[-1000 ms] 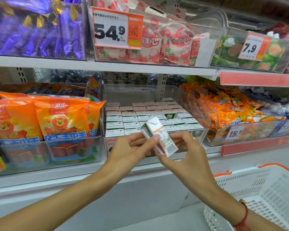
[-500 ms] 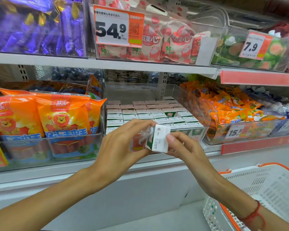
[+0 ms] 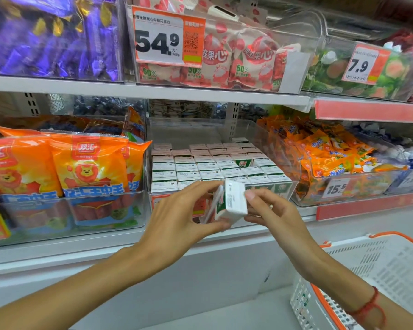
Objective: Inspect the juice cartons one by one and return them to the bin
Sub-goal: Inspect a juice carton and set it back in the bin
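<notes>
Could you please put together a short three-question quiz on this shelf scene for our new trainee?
1. True or false: the juice carton under inspection is held by both hands.
2. Which price tag sits on the bin to the right of the carton bin? A) 54.9 B) 15.5 C) 7.9
3. Fill in: the packs in the bin to the left of the cartons are mainly ______ in colour.

Key
1. True: the left hand grips it from the left and below, the right hand pinches its right side.
2. B: the 15.5 tag is on the orange snack bin.
3. Orange: the lion-printed packs.
</notes>
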Tool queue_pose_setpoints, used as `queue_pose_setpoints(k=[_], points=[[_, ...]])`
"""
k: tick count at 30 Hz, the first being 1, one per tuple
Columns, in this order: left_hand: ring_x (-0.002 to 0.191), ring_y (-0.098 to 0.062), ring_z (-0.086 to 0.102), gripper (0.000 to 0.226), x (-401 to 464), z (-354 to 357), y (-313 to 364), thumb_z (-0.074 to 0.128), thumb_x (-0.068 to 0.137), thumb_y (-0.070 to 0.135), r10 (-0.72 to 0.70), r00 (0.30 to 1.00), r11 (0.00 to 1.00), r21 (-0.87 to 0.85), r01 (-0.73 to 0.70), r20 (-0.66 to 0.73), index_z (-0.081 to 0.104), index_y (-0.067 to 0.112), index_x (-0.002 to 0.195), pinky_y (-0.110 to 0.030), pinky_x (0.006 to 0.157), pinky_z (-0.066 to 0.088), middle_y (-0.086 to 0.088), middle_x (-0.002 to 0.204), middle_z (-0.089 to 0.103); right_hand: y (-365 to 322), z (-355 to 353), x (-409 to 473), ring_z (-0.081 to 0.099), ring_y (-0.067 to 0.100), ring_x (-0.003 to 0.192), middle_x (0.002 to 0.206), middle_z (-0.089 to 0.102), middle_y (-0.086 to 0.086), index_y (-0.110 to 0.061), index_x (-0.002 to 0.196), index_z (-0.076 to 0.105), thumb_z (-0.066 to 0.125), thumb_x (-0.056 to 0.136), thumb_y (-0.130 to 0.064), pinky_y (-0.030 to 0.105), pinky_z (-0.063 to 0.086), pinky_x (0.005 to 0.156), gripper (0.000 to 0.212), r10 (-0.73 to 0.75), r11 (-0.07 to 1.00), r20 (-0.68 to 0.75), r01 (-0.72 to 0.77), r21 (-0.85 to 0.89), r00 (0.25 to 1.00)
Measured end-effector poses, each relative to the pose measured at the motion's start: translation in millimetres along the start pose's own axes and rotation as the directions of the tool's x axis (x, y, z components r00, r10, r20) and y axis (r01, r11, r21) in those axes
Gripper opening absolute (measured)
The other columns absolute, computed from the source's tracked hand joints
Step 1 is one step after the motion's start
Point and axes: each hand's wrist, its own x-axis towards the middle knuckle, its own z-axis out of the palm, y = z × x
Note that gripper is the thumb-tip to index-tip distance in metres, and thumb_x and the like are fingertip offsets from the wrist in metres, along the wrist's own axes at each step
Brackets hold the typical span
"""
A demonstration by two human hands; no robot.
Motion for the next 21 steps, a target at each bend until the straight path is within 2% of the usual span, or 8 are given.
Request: queue_pose_setpoints(k=[3, 5, 7, 9, 11, 15, 18, 21], points=[[0.099, 0.015, 0.061, 0.066, 5.2, 0.5, 0.0, 0.081, 0.070, 0.043, -0.183, 0.981, 0.937, -0.291, 0.193, 0.060, 0.053, 0.043, 0.130, -0.004, 0.077, 0.048, 0.038, 0.107, 0.065, 1.6, 1.7, -1.2, 0.067, 0.002, 0.100, 0.106, 0.072, -0.017, -0.030, 0.112, 0.066, 0.061, 0.079, -0.041, 0.012, 0.050, 0.082, 0.035, -0.088, 0.990, 0.090, 0.097, -0.102, 0.992], [0.095, 0.006, 0.068, 0.079, 11.1, -3.2, -2.4, 0.077, 0.067, 0.043, -0.314, 0.940, 0.799, -0.497, 0.337, 0.132, 0.046, 0.036, 0.139, -0.011, 0.077, 0.053, 0.018, 0.109, 0.072, 4.6, 2.7, -4.1, 0.058, -0.002, 0.115, 0.122, 0.063, -0.024, -0.039, 0.128, 0.056, 0.061, 0.085, -0.040, 0.011, 0.044, 0.093, 0.043, -0.131, 0.954, 0.210, 0.181, -0.241, 0.969], [0.091, -0.003, 0.072, 0.078, 14.8, -9.0, -3.4, 0.073, 0.066, 0.049, -0.420, 0.884, 0.665, -0.594, 0.453, 0.205, 0.039, 0.046, 0.135, -0.025, 0.085, 0.056, 0.008, 0.104, 0.075, 8.1, 2.8, -5.1, 0.045, -0.006, 0.128, 0.136, 0.050, -0.030, -0.045, 0.138, 0.045, 0.059, 0.090, -0.039, 0.009, 0.035, 0.102, 0.050, -0.182, 0.898, 0.278, 0.275, -0.345, 0.943], [0.086, -0.004, 0.073, 0.056, 16.5, -13.4, -2.5, 0.068, 0.070, 0.054, -0.442, 0.857, 0.605, -0.617, 0.503, 0.265, 0.039, 0.057, 0.118, -0.022, 0.075, 0.056, 0.010, 0.093, 0.077, 8.6, 3.4, -3.8, 0.040, -0.005, 0.133, 0.139, 0.046, -0.031, -0.042, 0.140, 0.045, 0.057, 0.092, -0.036, 0.009, 0.033, 0.105, 0.050, -0.239, 0.870, 0.284, 0.335, -0.362, 0.929], [0.084, -0.002, 0.073, 0.042, 17.2, -14.7, -1.6, 0.065, 0.072, 0.055, -0.441, 0.842, 0.587, -0.611, 0.532, 0.310, 0.045, 0.056, 0.109, -0.010, 0.059, 0.053, 0.009, 0.091, 0.077, 6.7, 3.3, -1.7, 0.049, 0.000, 0.126, 0.133, 0.054, -0.029, -0.040, 0.134, 0.053, 0.058, 0.090, -0.036, 0.013, 0.040, 0.100, 0.044, -0.275, 0.872, 0.237, 0.346, -0.346, 0.932], [0.089, -0.002, 0.072, 0.039, 18.4, -14.0, -6.4, 0.067, 0.068, 0.060, -0.444, 0.814, 0.582, -0.571, 0.580, 0.375, 0.047, 0.058, 0.101, -0.027, 0.081, 0.052, 0.011, 0.096, 0.077, 4.0, 3.5, -1.0, 0.060, 0.002, 0.112, 0.120, 0.063, -0.026, -0.040, 0.124, 0.061, 0.062, 0.087, -0.036, 0.010, 0.046, 0.089, 0.037, -0.320, 0.857, 0.191, 0.369, -0.358, 0.928], [0.089, -0.011, 0.074, 0.044, 19.7, -15.8, -8.5, 0.072, 0.069, 0.052, -0.428, 0.800, 0.491, -0.635, 0.597, 0.421, 0.055, 0.054, 0.109, -0.025, 0.069, 0.058, 0.004, 0.099, 0.077, 3.5, 7.1, -0.8, 0.066, 0.003, 0.103, 0.112, 0.068, -0.023, -0.041, 0.120, 0.062, 0.062, 0.086, -0.036, 0.014, 0.050, 0.087, 0.035, -0.308, 0.887, 0.155, 0.342, -0.311, 0.939], [0.091, -0.017, 0.074, 0.043, 20.8, -20.8, -7.5, 0.074, 0.065, 0.056, -0.413, 0.759, 0.417, -0.636, 0.649, 0.503, 0.066, 0.049, 0.106, -0.028, 0.067, 0.059, -0.002, 0.102, 0.076, -3.4, 11.1, 1.9, 0.069, -0.002, 0.090, 0.095, 0.073, -0.023, -0.041, 0.102, 0.068, 0.062, 0.081, -0.035, 0.009, 0.051, 0.076, 0.022, -0.275, 0.950, 0.025, 0.275, -0.148, 0.961]])
